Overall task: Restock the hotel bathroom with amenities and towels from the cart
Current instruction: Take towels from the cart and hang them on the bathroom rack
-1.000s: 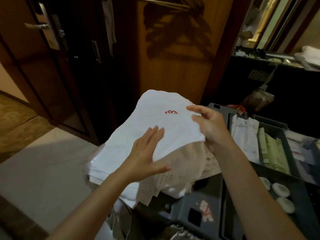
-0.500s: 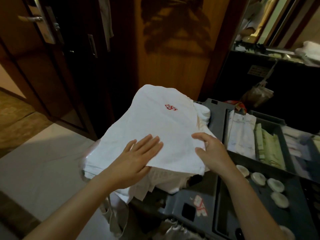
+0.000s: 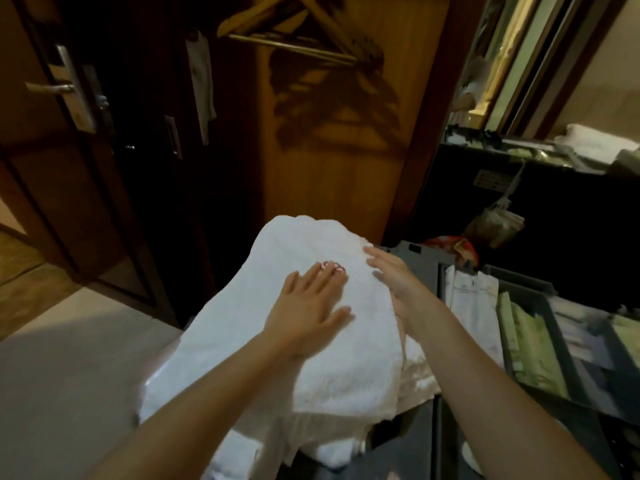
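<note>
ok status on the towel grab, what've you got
Left hand open, flat on the white towel. Right hand open at its right edge. Towel tops a pile at the cart's end. Nothing lying on it.

A white folded terry towel (image 3: pixel 277 358) with a small red embroidered mark (image 3: pixel 335 267) lies topmost on a heap of white and cream linen (image 3: pixel 415 372) at the left end of the grey plastic cart (image 3: pixel 424 259), sloping down toward the cart's near side. The left hand (image 3: pixel 308 306) lies flat on it, fingertips at the mark, and the right hand (image 3: pixel 398 278) sets straight fingers against its right edge. In the cart's top tray, right of the heap, white printed paper packets (image 3: pixel 474 306) sit beside pale green sachets (image 3: pixel 530 344) in the next compartment.
</note>
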`<state>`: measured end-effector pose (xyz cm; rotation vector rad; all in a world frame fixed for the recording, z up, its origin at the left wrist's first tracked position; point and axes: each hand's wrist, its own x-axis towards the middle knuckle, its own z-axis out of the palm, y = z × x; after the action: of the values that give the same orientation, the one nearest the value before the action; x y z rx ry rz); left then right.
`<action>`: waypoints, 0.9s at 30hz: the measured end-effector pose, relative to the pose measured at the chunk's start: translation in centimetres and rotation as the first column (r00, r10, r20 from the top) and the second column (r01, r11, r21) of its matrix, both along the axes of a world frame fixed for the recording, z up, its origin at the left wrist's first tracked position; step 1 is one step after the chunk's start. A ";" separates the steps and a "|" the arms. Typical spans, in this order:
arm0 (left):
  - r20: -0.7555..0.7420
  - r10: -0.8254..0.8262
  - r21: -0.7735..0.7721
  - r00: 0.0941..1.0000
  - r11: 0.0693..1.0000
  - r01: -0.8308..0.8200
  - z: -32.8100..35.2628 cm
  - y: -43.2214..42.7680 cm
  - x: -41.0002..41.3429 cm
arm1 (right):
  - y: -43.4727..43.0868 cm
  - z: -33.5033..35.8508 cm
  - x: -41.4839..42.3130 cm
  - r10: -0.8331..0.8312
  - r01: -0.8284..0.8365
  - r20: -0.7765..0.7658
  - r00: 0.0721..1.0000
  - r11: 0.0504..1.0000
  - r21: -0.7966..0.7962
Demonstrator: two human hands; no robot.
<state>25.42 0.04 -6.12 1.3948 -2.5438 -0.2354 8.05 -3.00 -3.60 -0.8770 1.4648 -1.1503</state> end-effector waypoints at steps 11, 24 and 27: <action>0.029 -0.064 -0.067 0.997 0.996 0.066 -1.4 -0.1 0.4 | -3.0 -2.0 -1.5 -0.202 0.132 -0.483 0.852 0.976 -0.175; -0.364 0.251 0.144 0.897 0.967 -0.212 -1.8 -9.3 2.3 | -4.3 -4.5 1.6 0.320 -0.108 -0.732 0.601 0.941 0.322; -0.375 0.397 0.198 0.838 0.917 -0.346 -2.4 -10.5 2.7 | -4.6 -5.0 1.5 0.157 0.015 -0.663 0.732 0.969 0.247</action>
<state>28.08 -10.47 -8.50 1.6487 -1.9042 -0.5553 9.51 -7.61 -8.62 -1.2479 2.0894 -0.5718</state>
